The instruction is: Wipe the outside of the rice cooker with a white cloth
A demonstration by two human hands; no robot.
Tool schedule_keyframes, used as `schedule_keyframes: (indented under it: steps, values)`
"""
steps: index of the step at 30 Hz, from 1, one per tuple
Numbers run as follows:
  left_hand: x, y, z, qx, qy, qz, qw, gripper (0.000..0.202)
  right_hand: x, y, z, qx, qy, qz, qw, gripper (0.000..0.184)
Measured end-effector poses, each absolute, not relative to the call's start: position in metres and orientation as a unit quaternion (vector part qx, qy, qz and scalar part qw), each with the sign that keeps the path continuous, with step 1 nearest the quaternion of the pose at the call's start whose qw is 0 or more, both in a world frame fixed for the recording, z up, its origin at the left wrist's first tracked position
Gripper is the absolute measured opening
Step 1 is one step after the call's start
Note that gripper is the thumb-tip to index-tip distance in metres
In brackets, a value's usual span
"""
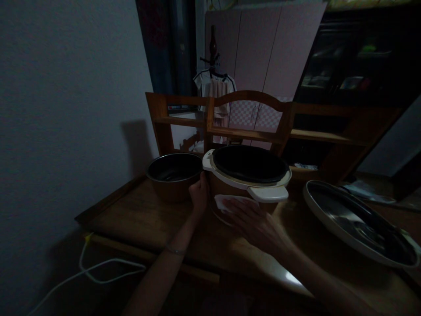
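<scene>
1. The cooker [230,186] stands on the bench [131,221], in front of the wooden rack [245,132].
2. Right hand [251,219]: open, fingers outstretched over a white cloth [221,201] against the cooker's front.
3. Left hand [199,195]: between cooker and dark pot [171,188]; cannot tell its grip.
4. Bench surface separates cooker from lid [355,226], near the right edge.

In the dim light no text, label, brand, number or sign can be read on the dark pot [171,188] near the far left corner of the table [131,215], the white-handled pot [220,186] beside it, or the lid [348,219] toward the right edge.
</scene>
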State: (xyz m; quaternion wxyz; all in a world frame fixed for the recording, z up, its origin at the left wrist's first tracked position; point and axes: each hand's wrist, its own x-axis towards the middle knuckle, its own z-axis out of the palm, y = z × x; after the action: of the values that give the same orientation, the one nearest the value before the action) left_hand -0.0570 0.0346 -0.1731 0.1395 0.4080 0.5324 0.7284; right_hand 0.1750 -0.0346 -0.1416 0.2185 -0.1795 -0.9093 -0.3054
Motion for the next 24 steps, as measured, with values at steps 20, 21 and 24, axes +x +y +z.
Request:
schedule_keyframes:
  steps: [20,21,24]
  values:
    - [-0.058,0.033,-0.175,0.444,0.491,0.741,0.114,0.017,0.188,-0.019,-0.172,-0.094,-0.942,-0.275,0.167,0.06]
    - [-0.058,0.032,-0.175,0.443,0.493,0.74,0.115,0.016,0.196,-0.017,-0.172,-0.078,-0.945,-0.269,0.167,0.055]
    - [-0.059,0.031,-0.174,0.439,0.501,0.737,0.112,0.021,0.214,-0.011,-0.169,-0.055,-0.945,-0.27,0.177,0.045]
